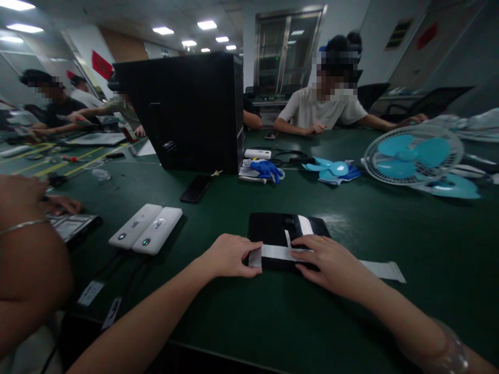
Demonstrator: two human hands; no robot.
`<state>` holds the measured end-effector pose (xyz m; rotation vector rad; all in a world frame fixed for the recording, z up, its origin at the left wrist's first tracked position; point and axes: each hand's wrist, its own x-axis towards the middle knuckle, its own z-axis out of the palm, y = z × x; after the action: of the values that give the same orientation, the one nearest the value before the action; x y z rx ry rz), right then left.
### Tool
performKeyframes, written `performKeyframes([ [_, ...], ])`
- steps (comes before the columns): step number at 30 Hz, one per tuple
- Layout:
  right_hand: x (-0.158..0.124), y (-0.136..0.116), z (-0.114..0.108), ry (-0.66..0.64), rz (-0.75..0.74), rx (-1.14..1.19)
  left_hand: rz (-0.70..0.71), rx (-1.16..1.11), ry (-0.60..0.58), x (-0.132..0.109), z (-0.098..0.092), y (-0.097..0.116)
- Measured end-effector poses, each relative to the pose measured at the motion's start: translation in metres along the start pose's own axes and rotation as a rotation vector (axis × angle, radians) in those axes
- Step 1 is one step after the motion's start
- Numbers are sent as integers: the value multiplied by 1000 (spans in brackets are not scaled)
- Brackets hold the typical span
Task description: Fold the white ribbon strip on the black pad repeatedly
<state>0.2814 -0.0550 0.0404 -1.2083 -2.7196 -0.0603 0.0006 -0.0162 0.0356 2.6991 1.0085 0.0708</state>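
Note:
In front of me, a flat black case (267, 227) lies on the table, with a white flat ribbon cable (275, 252) running across its front part. My left hand (230, 255) pinches the cable between thumb and fingers at the case's left edge. Spread fingers of my right hand (331, 264) rest on the cable and the case's right part, the thumb near the front edge. Beyond that wrist, a cable end with a connector (385, 270) sticks out to the right. A white strip (305, 225) crosses the case's back right. My hand hides part of the cable.
Two white power banks (157, 228) lie left, near another person's arm (27, 259). Behind are a phone (195, 188), a black computer tower (187, 114), gloves (265, 170), a loose blue fan blade (331, 167) and a fan (413, 155). A person (312, 109) sits opposite.

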Motion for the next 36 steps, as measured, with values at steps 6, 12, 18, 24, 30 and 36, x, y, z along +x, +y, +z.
performKeyframes([
  [6, 0, 0, 0, -8, 7, 9, -11, -30, 35, 0, 2, 1],
  [12, -2, 2, 2, 31, -3, 6, -13, -53, 57, -2, 2, 0],
  [18, -1, 2, 1, 8, 4, -11, -25, -58, 110, -3, 2, -2],
  [24, 0, 3, 0, -5, 7, -10, -7, 4, 72, 1, 5, 0],
  [30, 0, 4, 0, -25, 2, 15, 9, 10, 81, 1, 3, 0],
  [36, -1, 6, 3, 7, 18, 31, -4, 1, 81, 1, 3, 0],
])
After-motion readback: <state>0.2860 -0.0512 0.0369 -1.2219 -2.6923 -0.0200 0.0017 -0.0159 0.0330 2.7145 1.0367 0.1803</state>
